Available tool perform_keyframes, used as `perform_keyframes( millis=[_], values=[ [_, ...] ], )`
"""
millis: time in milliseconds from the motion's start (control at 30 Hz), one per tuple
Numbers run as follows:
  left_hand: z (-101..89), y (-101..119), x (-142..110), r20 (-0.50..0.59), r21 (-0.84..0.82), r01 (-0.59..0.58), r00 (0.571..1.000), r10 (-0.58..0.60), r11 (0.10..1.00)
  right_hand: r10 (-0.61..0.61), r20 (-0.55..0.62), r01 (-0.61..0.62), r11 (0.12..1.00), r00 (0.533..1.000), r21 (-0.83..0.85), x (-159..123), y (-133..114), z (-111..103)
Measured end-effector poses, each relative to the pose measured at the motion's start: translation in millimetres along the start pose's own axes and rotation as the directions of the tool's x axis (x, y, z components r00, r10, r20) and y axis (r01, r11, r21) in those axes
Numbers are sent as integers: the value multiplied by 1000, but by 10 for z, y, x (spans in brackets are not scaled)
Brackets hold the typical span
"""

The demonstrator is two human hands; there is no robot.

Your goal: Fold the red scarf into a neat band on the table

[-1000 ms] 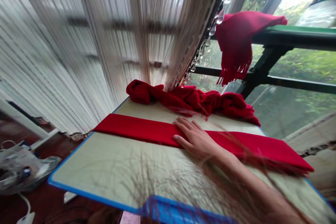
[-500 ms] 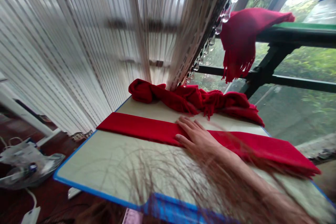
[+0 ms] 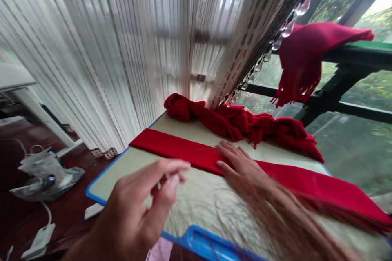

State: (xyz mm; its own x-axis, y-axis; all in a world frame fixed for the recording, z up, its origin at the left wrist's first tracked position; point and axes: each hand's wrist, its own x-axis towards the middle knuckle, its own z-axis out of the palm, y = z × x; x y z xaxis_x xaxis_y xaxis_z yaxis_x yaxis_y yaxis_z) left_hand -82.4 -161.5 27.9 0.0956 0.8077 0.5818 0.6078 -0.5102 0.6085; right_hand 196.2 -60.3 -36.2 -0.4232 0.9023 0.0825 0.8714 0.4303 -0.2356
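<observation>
A red scarf, folded into a long flat strip, lies across the pale table with the blue edge. My right hand rests flat on its middle, fingers stretched out and holding nothing. At the near side, my left hand hovers over the table in front of the strip. Its fingers are loosely bent, the thumb close under them, and no object shows in it. Behind the strip, crumpled red scarves with fringes lie along the far edge.
Another red fringed scarf hangs over a green rail by the window. A string curtain drops behind the table. On the dark floor at left are a plastic bag and a white power strip. Loose hair crosses the lower view.
My left hand has come into view from below, over the near side of the table. The right hand stays flat on the folded scarf. The view has shifted slightly left.
</observation>
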Motion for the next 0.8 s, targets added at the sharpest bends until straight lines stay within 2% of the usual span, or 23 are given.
perform_keyframes(
  millis=[33,133,200,233,300,333,367,433,500,533,567,633,733,800],
  values=[
    [36,29,161,5,-41,-5,1000,5,999,0,-2,0,1000,1000,-5,3,10,11],
    [246,117,736,-157,-133,-47,987,26,990,-5,-8,5,1000,1000,-23,13,33,37],
    [451,162,1116,-177,-214,-75,984,37,974,-16,-10,16,999,1000,-30,16,38,45],
    [564,176,1285,-149,-230,-91,987,57,969,-20,-9,20,999,1000,-31,16,37,45],
    [794,177,1557,6,-219,-120,992,124,968,-23,1,23,999,1000,-27,14,27,39],
    [904,160,1653,121,-206,-156,976,183,966,-22,7,22,999,1000,-26,12,17,32],
    [1007,129,1719,245,-195,-202,938,247,960,-18,10,18,1000,1000,-25,10,5,23],
    [1179,24,1763,480,-163,-294,811,336,942,-11,20,12,1000,1000,-29,5,-22,-2],
    [1297,-131,1708,632,-102,-379,690,354,920,-11,25,12,999,1000,-33,1,-45,-25],
    [1337,-219,1657,674,-71,-414,651,349,908,-16,26,17,999,1000,-34,0,-51,-33],
    [1366,-307,1598,694,-49,-438,631,346,898,-20,27,21,999,999,-34,0,-53,-37],
    [1403,-467,1477,687,-58,-452,629,364,890,-24,17,25,999,1000,-34,1,-47,-33],
    [1439,-629,1335,610,-88,-418,695,381,904,-15,12,16,999,1000,-36,2,-29,-17],
    [1461,-683,1278,578,-84,-409,722,379,909,-3,17,3,999,1000,-39,0,-24,-10]
  ],
)
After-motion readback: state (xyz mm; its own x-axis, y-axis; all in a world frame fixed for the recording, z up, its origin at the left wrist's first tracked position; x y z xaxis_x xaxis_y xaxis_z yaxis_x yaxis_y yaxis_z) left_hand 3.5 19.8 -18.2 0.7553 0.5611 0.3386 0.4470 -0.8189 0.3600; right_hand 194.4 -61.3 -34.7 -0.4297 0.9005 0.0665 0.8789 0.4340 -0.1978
